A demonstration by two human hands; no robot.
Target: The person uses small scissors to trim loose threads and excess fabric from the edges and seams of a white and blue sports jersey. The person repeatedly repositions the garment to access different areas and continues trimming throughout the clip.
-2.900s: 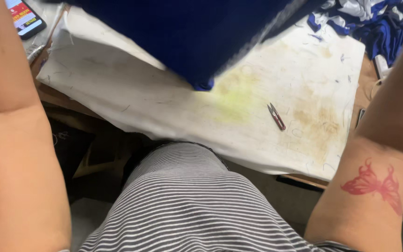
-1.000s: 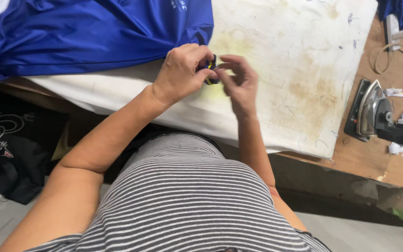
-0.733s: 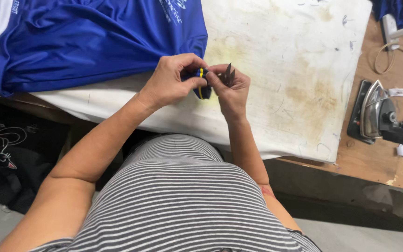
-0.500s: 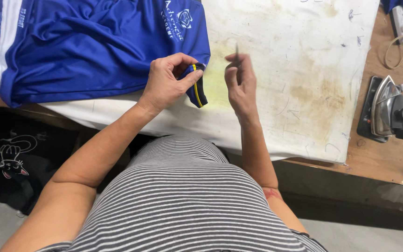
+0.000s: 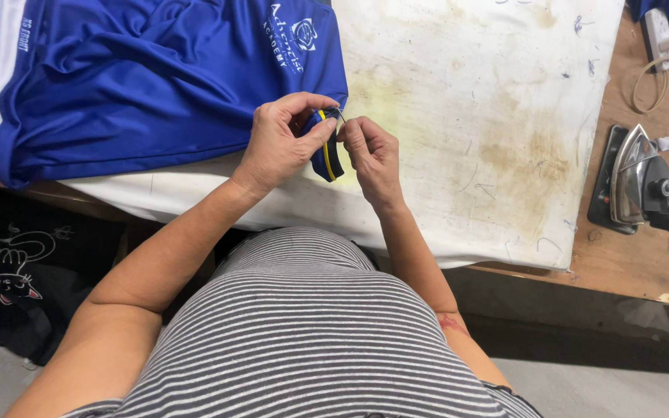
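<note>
A blue sports shirt [image 5: 149, 77] with white side panels lies across the left of a stained white padded board [image 5: 489, 131]. My left hand [image 5: 284, 139] pinches the shirt's dark sleeve cuff [image 5: 328, 159], which has a yellow stripe, and lifts it off the board. My right hand [image 5: 369, 155] is right against the cuff, fingers closed on a small metal thread snip whose tip shows at the cuff's top edge.
A clothes iron [image 5: 644, 186] rests on a dark pad on the wooden bench [image 5: 621, 263] at the right. A cable and plug [image 5: 660, 46] lie at the upper right. A black bag [image 5: 17, 263] with a white drawing sits on the floor at the left.
The shirt was spread onto the board. Both hands came together at the cuff; my right hand drew slightly away half a second ago and is back against it now.
</note>
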